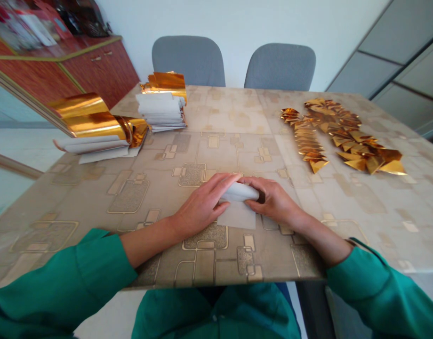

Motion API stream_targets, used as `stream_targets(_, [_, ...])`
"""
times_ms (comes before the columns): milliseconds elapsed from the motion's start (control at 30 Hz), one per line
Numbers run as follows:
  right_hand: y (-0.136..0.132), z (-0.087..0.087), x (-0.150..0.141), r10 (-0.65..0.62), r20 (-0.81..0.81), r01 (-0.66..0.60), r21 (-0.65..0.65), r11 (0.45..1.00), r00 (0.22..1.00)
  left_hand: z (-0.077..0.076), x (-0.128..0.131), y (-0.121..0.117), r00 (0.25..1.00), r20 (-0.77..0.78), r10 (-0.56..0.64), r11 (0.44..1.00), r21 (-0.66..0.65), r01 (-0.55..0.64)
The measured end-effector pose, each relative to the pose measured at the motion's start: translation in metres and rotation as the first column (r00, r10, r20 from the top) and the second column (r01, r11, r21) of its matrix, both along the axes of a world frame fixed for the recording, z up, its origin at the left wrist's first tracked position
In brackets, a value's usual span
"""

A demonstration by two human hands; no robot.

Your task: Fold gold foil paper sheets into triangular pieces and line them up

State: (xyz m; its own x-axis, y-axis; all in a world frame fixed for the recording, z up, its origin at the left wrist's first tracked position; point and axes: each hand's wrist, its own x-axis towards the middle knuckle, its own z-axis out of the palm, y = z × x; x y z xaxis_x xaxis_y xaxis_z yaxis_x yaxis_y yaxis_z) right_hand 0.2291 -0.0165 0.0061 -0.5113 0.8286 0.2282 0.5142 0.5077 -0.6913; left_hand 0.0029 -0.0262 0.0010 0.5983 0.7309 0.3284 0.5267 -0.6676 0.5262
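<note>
A sheet of white paper lies before me near the table's front edge, its far part curled over into a roll. My left hand grips the roll's left side, thumb in front and fingers over the top. From the right, my right hand closes on the other end, with the thumb low and the fingers behind. The fingertips of both hands nearly meet above the roll. The near edge of the sheet rests flat on the patterned tablecloth. The underside of the paper is hidden.
Folded gold foil pieces lie in strings at the right. At the back left stand a stack of white-backed sheets and curled gold foil sheets. Two grey chairs stand behind the table, a wooden cabinet at the left.
</note>
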Motion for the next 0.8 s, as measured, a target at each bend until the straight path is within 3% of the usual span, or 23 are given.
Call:
stream_targets(300, [0.002,-0.006,0.004,-0.055,0.028,0.053,0.088,0.995,0.998,0.000,-0.001,0.001,0.999,-0.039,0.003,1.000,0.030,-0.002])
stream_targets(533, [0.000,-0.001,-0.001,-0.206,0.205,0.159,0.225,0.961,0.957,0.000,-0.001,0.002,0.995,-0.086,0.043,0.991,0.130,-0.032])
stream_targets(800, [-0.008,0.004,-0.004,-0.218,0.359,0.047,0.429,0.902,0.907,0.005,0.001,0.001,0.980,-0.194,0.052,0.984,0.176,-0.017])
